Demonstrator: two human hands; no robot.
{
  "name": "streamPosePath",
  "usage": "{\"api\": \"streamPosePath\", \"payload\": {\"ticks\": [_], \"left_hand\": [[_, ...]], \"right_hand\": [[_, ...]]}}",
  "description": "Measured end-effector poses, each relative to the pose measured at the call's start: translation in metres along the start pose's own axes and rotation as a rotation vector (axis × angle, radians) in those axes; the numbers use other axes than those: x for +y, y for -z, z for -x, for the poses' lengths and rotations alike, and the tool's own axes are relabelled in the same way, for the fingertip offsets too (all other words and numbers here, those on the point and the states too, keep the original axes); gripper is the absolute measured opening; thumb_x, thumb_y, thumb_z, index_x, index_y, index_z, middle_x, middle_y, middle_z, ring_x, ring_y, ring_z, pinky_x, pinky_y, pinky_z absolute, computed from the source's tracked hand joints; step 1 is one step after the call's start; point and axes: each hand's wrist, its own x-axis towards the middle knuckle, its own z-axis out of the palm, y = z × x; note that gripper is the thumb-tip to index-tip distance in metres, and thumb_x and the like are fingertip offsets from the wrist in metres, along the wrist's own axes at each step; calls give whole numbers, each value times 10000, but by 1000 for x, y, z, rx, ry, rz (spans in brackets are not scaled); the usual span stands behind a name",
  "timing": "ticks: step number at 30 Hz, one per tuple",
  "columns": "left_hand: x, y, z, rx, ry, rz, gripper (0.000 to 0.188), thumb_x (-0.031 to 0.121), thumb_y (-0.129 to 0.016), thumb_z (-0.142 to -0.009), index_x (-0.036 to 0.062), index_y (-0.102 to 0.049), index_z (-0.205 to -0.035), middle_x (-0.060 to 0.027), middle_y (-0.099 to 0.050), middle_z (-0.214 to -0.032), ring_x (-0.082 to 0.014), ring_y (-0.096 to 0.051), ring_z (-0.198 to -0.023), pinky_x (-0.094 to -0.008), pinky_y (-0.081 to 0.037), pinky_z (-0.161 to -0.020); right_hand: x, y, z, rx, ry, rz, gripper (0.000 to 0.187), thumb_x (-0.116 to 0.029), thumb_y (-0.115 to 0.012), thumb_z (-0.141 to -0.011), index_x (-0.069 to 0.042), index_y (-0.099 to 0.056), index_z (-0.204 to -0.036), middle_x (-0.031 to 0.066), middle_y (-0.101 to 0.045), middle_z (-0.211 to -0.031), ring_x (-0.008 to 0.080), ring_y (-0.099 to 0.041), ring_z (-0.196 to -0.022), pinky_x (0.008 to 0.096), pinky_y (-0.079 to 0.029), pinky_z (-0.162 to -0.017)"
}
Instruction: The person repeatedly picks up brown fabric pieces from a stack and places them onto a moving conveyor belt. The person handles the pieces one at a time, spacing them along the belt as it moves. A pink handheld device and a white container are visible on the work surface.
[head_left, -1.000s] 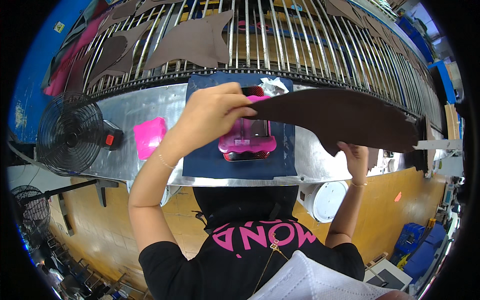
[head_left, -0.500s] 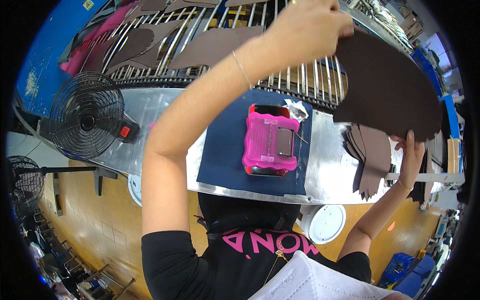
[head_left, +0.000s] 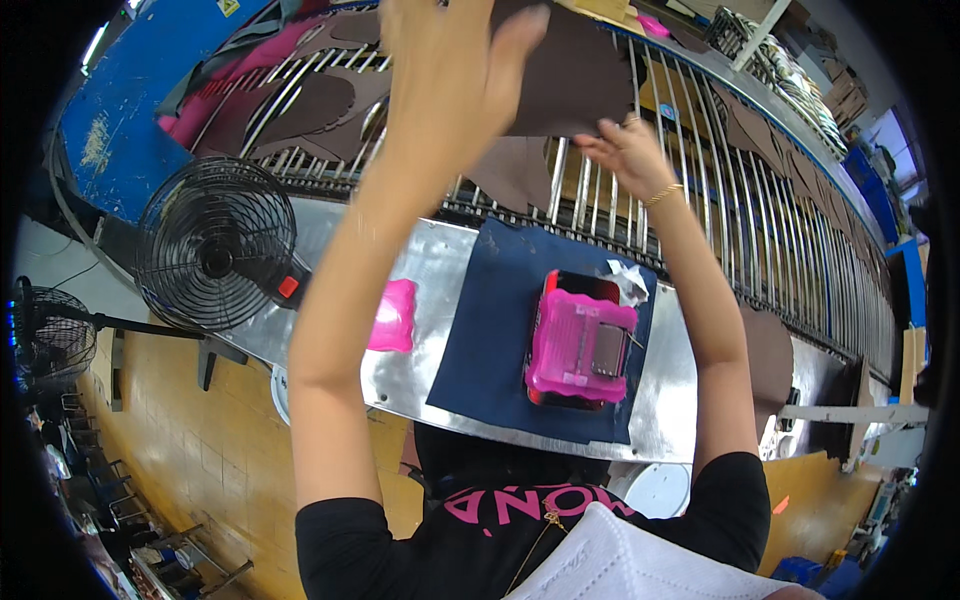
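Observation:
A large dark brown cut sheet piece (head_left: 575, 80), like leather or fabric, lies on the metal rods of the conveyor (head_left: 700, 190). My left hand (head_left: 450, 85) is over the piece's left side, slightly blurred, thumb spread away and fingertips cut off by the top of the view. Beside the piece's lower right edge, my right hand (head_left: 635, 160) has its fingers apart and grips nothing. Other brown pieces (head_left: 510, 170) rest on the rods, partly hidden by my left arm.
On the metal table (head_left: 450, 250) a dark blue mat (head_left: 480, 340) carries a pink tray (head_left: 580, 345) and crumpled foil (head_left: 628, 283). A pink piece (head_left: 395, 315) shows beside my left forearm. A black fan (head_left: 215, 255) stands left; brown pieces (head_left: 770, 355) lie right of my right arm.
Both hands have carried the large brown piece leftward from the table's right side onto the conveyor. Both have loosened their hold, and the view has shifted.

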Motion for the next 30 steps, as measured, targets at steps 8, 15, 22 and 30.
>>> {"api": "streamPosePath", "payload": {"ticks": [8, 15, 22, 30], "left_hand": [[37, 132, 182, -552, 690, 89, 519, 147, -639, -848, 65, -427, -1315, -184, -345, -1284, -351, -370, -1183, -456, -315, -997], [38, 171, 215, -523, 1038, 84, 528, 196, -598, -892, 16, -379, -1336, -209, -345, -1254, -362, -380, -1178, -427, -324, -1011], [42, 166, 211, -555, 909, 71, 518, 207, -596, -899, 22, -386, -1336, -163, -387, -1257, -272, -449, -1119, -375, -383, -944], [51, 155, 204, -575, 838, 207, 484, 119, -585, -898, 21, -390, -1330, -147, -430, -1239, -242, -480, -1108, -346, -391, -931]], "right_hand": [[91, -47, -98, 8, -258, -86, 262, -15, -346, -970, -75, -378, -1224, 155, -509, -1183, 276, -615, -989, 356, -582, -783], [123, -62, -136, 26, -283, -32, 418, 0, -361, -957, -80, -206, -1338, 219, -465, -1194, 323, -651, -903, 383, -604, -673], [91, -64, -105, 79, -248, 277, 378, -254, -568, -927, 12, -370, -1110, 141, -568, -816, 221, -644, -675, 313, -562, -549], [-7, 81, 94, 312, 223, 766, 208, -214, -581, -903, -36, -562, -1010, 69, -645, -820, 164, -652, -670, 280, -517, -595]]}}
